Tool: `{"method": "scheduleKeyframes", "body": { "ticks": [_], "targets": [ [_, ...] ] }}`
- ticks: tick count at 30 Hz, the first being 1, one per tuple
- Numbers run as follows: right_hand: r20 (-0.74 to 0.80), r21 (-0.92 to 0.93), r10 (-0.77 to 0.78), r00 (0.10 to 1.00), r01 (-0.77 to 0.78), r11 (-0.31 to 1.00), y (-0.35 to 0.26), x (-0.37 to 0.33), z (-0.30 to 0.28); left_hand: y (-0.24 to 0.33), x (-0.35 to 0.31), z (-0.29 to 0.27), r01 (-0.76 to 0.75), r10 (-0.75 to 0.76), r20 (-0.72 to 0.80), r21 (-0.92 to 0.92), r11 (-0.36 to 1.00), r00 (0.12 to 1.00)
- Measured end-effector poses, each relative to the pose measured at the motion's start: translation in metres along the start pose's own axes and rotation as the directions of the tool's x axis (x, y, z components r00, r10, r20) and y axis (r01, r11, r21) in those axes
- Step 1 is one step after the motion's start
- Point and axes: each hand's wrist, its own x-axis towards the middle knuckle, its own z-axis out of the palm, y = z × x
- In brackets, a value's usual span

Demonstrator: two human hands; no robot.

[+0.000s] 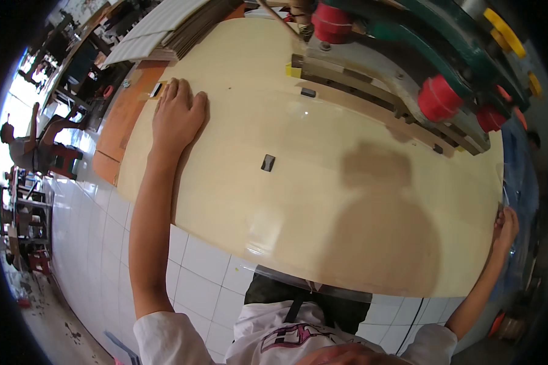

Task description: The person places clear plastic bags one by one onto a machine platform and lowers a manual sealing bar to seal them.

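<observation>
My left hand (179,115) lies flat, palm down, on the left part of a large cream-coloured sheet (237,201) covering the table. Its fingers point away from me and touch nothing but the sheet. Over at the right edge of the sheet, my right hand (505,228) has its fingers curled together beside blue plastic (517,176). What those fingers pinch, if anything, is too small to name. Between the hands, a small dark block (268,162) rests on the sheet. A second dark block (308,92) lies farther off, close to the machine.
A green machine (432,36) with red cylinders and a long metal bar (371,91) overhangs the far right. Stacked white panels (158,30) stand at the far left, beside an orange-brown board (119,134). Beyond the tiled floor (85,243), another person (33,149) sits.
</observation>
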Motion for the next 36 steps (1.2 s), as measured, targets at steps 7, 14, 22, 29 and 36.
{"method": "scheduleKeyframes", "body": {
  "ticks": [7, 14, 22, 29, 36],
  "targets": [
    [0.048, 0.095, 0.002, 0.999, -0.007, 0.995, 0.007, 0.012, -0.002, -0.003, 0.001, -0.004, 0.020, -0.020, 0.011, 0.028, 0.999, 1.000],
    [0.071, 0.041, -0.029, 0.997, 0.026, 0.999, 0.003, 0.013, -0.005, -0.014, 0.008, -0.001, 0.052, -0.054, 0.046, 0.035, 0.998, 0.998],
    [0.052, -0.035, -0.003, 0.999, 0.005, 0.999, -0.022, -0.017, 0.015, -0.043, 0.013, 0.014, -0.025, 0.018, 0.052, 0.124, 0.992, 0.998],
    [0.031, -0.269, -0.181, 0.983, 0.183, 0.945, 0.001, 0.004, 0.001, -0.053, 0.023, 0.028, -0.132, 0.137, -0.012, 0.184, 0.974, 0.991],
    [0.051, -0.483, -0.314, 0.948, 0.298, 0.823, -0.034, -0.046, 0.040, -0.083, 0.028, 0.023, -0.494, 0.522, 0.025, 0.362, 0.790, 0.853]
  ]
}}
